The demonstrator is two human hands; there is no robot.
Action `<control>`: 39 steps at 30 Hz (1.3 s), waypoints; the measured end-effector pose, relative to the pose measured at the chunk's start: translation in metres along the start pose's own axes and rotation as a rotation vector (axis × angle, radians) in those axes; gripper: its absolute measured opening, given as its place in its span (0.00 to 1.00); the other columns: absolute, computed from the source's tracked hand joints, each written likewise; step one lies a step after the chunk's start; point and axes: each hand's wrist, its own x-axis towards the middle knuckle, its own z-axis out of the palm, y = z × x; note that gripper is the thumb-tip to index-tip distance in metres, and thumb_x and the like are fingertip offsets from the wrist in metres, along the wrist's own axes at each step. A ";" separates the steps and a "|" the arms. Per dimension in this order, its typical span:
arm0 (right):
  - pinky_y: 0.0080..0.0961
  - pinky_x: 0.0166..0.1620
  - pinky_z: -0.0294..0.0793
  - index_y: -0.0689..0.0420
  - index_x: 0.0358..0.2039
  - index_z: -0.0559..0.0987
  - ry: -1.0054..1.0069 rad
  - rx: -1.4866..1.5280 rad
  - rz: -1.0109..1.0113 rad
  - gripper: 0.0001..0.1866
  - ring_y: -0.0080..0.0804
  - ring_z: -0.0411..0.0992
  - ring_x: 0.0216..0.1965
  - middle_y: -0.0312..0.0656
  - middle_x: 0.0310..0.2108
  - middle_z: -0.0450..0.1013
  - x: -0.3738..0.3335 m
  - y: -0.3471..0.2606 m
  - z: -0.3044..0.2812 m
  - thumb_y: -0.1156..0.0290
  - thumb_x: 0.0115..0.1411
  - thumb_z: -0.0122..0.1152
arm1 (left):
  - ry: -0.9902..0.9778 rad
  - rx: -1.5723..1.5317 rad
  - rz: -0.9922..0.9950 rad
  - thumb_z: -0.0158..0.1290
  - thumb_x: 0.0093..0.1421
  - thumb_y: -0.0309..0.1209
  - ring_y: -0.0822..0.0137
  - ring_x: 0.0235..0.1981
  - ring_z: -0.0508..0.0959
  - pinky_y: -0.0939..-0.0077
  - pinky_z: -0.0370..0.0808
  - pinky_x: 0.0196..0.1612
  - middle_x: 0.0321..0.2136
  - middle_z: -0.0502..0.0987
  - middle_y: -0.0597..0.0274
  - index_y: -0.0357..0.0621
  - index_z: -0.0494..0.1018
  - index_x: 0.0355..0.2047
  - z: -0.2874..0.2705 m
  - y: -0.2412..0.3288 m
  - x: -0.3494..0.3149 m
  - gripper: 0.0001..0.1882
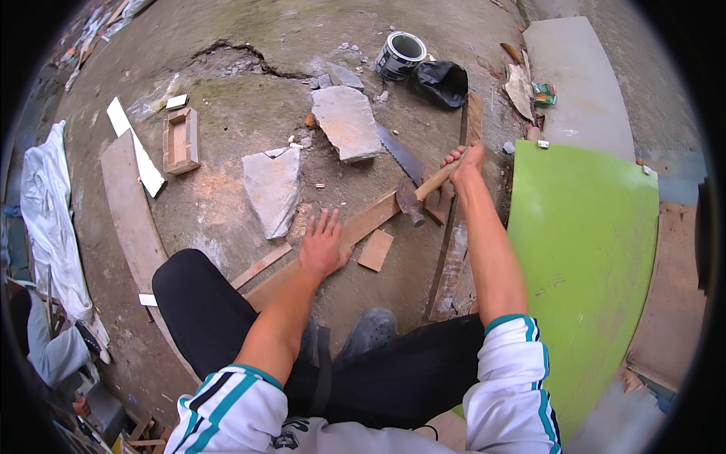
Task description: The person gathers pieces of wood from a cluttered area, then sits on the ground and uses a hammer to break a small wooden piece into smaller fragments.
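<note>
My right hand (pixel 466 163) is closed round the wooden handle of a claw hammer (pixel 432 183). Its metal head is at the far end of a long wooden plank (pixel 370 216) that slants up from my knee. My left hand (pixel 324 244) lies against this plank with its fingers spread, and the thumb side meets the wood. Just right of it a small square wood piece (pixel 376 250) is on the ground. Beyond the hammer head lies a saw (pixel 401 154), its handle partly hidden behind the hammer. Another long board (pixel 452 250) runs beneath my right wrist.
Two stone slabs (pixel 348 122) (pixel 273 191) lie ahead. Farther off are a can (pixel 401 55) and a black bag (pixel 441 83). A small wooden box (pixel 181 141) sits left. A green panel (pixel 586 227) covers the right side. At the left edge, another person's leg (pixel 57 344) shows.
</note>
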 end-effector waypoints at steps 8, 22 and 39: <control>0.30 0.23 0.61 0.48 0.17 0.59 -0.474 -0.291 0.033 0.22 0.27 0.54 0.13 0.31 0.11 0.52 0.045 0.002 0.025 0.47 0.59 0.49 | -0.024 -0.051 0.011 0.56 0.56 0.53 0.56 0.72 0.50 0.53 0.46 0.72 0.69 0.55 0.58 0.42 0.66 0.60 -0.001 -0.003 0.002 0.38; 0.27 0.20 0.61 0.55 0.12 0.61 -1.054 -0.706 -0.104 0.25 0.28 0.57 0.11 0.34 0.10 0.56 0.001 -0.013 0.037 0.57 0.63 0.49 | -0.104 -0.069 -0.024 0.55 0.57 0.54 0.55 0.72 0.47 0.53 0.45 0.73 0.71 0.52 0.61 0.43 0.63 0.63 -0.004 0.001 0.006 0.39; 0.25 0.23 0.57 0.49 0.13 0.60 -0.664 -0.003 -0.386 0.23 0.24 0.51 0.12 0.30 0.08 0.52 -0.046 -0.184 -0.087 0.53 0.62 0.43 | -0.133 -0.025 -0.049 0.50 0.59 0.59 0.56 0.73 0.46 0.53 0.44 0.73 0.70 0.53 0.62 0.43 0.63 0.62 -0.006 0.002 0.006 0.40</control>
